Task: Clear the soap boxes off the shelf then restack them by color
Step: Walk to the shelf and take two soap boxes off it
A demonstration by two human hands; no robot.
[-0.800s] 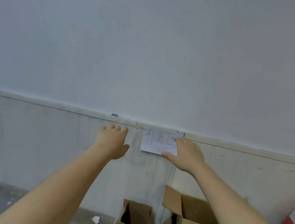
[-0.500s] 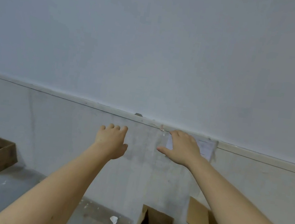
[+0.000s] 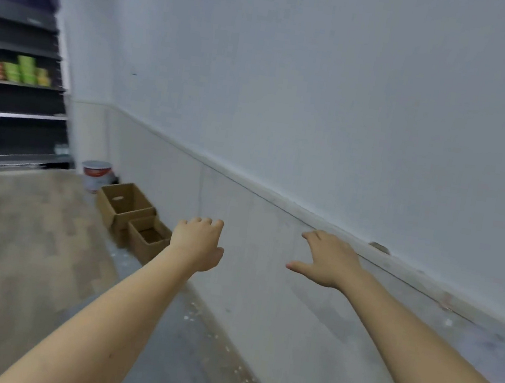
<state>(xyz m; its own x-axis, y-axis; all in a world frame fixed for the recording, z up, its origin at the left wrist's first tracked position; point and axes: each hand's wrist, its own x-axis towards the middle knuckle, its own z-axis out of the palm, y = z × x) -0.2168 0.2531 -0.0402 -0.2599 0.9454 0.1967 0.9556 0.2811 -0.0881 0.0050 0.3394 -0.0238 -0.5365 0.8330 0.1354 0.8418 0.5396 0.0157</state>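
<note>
Both hands, left hand (image 3: pixel 197 242) and right hand (image 3: pixel 330 260), reach out empty with loose fingers, well apart from the shelf (image 3: pixel 16 83); walking there risks tripping over cardboard boxes (image 3: pixel 131 210) beside the wall.

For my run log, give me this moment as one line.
phase: approach | left hand: open, empty | right hand: open, empty | soap boxes: on far shelf, untouched | cardboard boxes: by wall

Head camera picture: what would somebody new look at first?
Probably the two bare arms reaching out in the middle, with the left hand and right hand open and holding nothing, in front of the pale wall. Next come the bright red and green soap boxes on the dark shelf far off at the left. Below them, two open cardboard boxes sit on the floor by the wall.
</note>
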